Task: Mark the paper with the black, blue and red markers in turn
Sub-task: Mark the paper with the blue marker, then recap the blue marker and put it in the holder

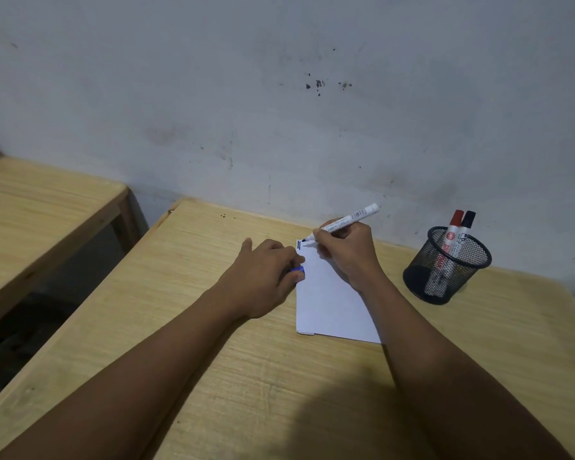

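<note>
Marking white paper on a wooden worktop point(233, 376), seen from above.

Right hand point(346, 254) at frame centre, closed round a white-barrelled marker point(349, 219), tip touching the paper point(332, 303) at its upper left corner beside short dark strokes. Left hand point(263, 277) just left of the sheet, fingers curled over a blue cap point(298, 270) at the paper's edge. Right of centre, black mesh pen cup point(445, 265) holding a red-capped marker point(453, 234) and a black-capped marker point(466, 232), upright.
</note>
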Demonstrator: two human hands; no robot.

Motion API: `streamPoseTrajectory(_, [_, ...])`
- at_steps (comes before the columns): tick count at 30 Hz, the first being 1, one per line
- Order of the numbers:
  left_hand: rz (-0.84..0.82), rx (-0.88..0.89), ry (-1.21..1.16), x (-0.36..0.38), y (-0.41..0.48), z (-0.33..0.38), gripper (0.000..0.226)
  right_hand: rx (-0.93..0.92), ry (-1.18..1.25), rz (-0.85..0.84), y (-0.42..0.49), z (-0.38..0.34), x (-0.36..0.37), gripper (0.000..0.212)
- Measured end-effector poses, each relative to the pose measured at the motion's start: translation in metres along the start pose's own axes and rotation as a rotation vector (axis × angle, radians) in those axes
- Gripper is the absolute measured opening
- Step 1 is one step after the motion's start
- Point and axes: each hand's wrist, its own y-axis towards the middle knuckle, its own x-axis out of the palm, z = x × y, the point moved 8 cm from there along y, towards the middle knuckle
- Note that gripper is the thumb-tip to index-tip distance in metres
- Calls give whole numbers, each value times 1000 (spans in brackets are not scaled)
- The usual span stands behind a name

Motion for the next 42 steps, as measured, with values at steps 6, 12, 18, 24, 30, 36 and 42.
streamPoseTrajectory(6, [-3, -25, -52, -6, -3, 4, 34, -55, 262, 57, -13, -48, -22, 6])
streamPoseTrajectory(12, [281, -91, -313, -61, -4, 32, 12, -153, 246, 34, -52, -111, -52, 6])
streamPoseTrajectory(18, [415, 50, -422, -141, 3, 124, 11, -259, 252, 72, -107, -174, -96, 9])
streamPoseTrajectory(24, [458, 208, -389, -188, -6, 204, 13, -387, 201, 83, -158, -230, -135, 19])
streamPoseTrajectory(30, [467, 321, -420, -216, -14, 265, 12, -435, 188, 62, -191, -258, -163, 11])
streamPoseTrajectory(36, [526, 378, -391, -220, -21, 298, 11, -369, 203, 106, -204, -259, -183, 23])
streamPoseTrajectory(42, [534, 327, -344, -208, -8, 294, 17, -136, 249, 271, -202, -232, -189, 46])
